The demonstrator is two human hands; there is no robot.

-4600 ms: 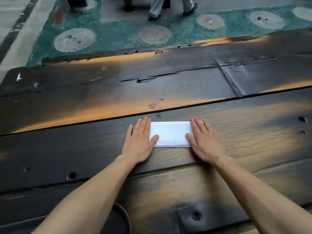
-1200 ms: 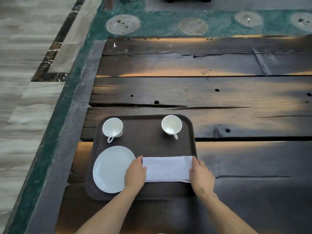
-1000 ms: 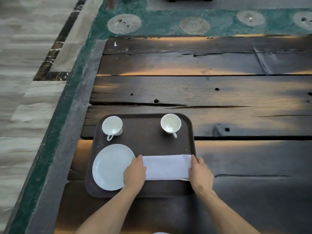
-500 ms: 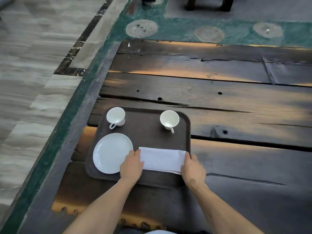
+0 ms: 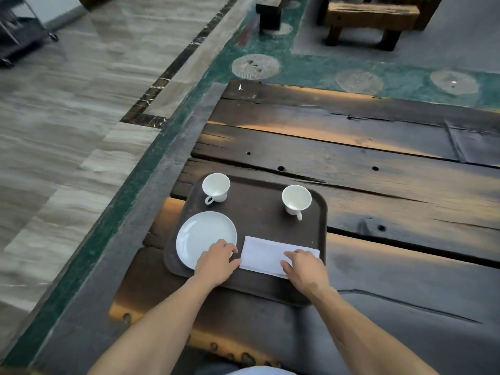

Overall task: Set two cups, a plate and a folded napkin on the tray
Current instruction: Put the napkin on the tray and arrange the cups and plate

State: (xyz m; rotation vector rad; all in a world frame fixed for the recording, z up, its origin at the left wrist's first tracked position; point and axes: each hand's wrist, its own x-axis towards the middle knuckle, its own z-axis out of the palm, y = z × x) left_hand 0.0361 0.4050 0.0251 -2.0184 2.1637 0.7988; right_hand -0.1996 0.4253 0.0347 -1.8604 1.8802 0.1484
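A dark brown tray [image 5: 257, 212] sits at the near left corner of the wooden table [image 5: 378, 185]. Two white cups stand at its far side, one on the left [image 5: 216, 186] and one on the right [image 5: 296, 200]. A white plate [image 5: 201, 236] lies at the tray's near left. The folded white napkin [image 5: 263, 254] lies flat to the right of the plate. My left hand [image 5: 217, 259] hovers over the plate's right edge, beside the napkin's left end. My right hand [image 5: 304, 266] rests with its fingers on the napkin's right part.
The table's left edge runs close to the tray, with green-bordered and marble floor beyond it. A wooden bench [image 5: 370, 17] stands on the floor past the far edge. A dark wheeled cart [image 5: 19, 31] is at the far left.
The napkin went from the bare table onto the tray. Since half a second ago my hands have slid off its ends: the left over the plate's rim, the right on top of the napkin.
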